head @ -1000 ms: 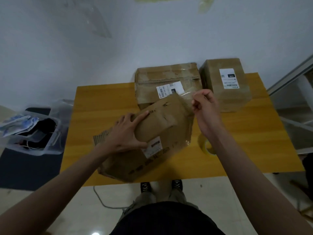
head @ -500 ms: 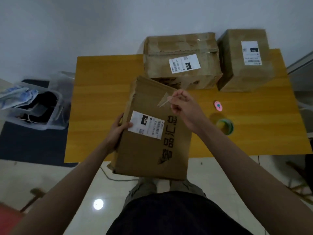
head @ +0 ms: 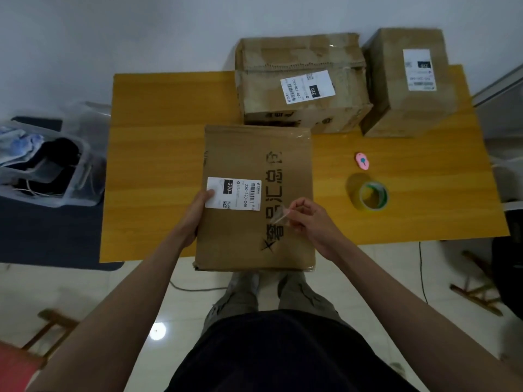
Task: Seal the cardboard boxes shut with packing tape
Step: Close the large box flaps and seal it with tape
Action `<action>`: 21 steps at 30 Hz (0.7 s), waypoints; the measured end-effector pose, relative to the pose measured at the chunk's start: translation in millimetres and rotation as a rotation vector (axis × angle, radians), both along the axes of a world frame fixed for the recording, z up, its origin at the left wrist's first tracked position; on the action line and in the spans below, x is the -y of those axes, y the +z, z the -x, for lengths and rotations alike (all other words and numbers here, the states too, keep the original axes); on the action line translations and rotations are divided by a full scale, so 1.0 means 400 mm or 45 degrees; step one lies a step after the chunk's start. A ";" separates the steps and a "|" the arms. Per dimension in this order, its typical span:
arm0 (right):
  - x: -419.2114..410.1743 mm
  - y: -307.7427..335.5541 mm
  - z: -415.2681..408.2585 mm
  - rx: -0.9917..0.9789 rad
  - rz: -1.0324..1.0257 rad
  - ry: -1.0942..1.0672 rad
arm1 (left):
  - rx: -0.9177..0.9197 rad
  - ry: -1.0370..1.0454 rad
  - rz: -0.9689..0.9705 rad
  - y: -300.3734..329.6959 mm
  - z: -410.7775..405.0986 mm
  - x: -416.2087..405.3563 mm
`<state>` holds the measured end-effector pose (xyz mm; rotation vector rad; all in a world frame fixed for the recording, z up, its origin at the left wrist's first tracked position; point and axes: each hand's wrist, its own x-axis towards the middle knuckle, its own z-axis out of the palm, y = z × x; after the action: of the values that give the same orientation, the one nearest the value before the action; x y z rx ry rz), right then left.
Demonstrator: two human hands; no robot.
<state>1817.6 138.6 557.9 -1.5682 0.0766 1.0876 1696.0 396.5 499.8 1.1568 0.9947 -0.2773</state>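
Three cardboard boxes [head: 256, 193]; one tape roll [head: 371, 195]; one pink cutter [head: 362, 161], probably; one plastic bin [head: 70, 176].

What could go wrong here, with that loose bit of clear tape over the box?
1. The clear tape strip pinched by the right hand looks crumpled; it may stick to itself or the fingers.
2. The flat brown cardboard box overhangs the yellow wooden table edge; only the left hand steadies it, so it could tip off.
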 end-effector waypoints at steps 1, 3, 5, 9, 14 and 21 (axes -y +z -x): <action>0.001 -0.002 0.005 -0.003 0.006 0.006 | -0.020 0.016 -0.105 -0.002 -0.003 0.002; 0.001 -0.003 0.013 0.006 0.010 0.023 | -0.114 -0.014 -0.591 0.000 -0.006 0.007; 0.002 -0.001 0.023 0.017 0.004 0.035 | -0.058 -0.061 -1.124 0.021 -0.006 0.029; -0.005 0.009 0.048 0.070 0.032 0.065 | 0.423 -0.274 -1.146 0.100 -0.014 0.115; -0.018 0.007 0.079 0.156 0.065 0.076 | 0.465 -0.686 -0.648 0.136 -0.011 0.193; -0.017 -0.012 0.106 0.203 0.187 0.066 | 0.384 -0.691 -0.573 0.119 0.021 0.222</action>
<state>1775.1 145.5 553.0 -1.7928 0.0079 1.0119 1687.4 307.8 547.5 1.8189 0.4688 -0.3034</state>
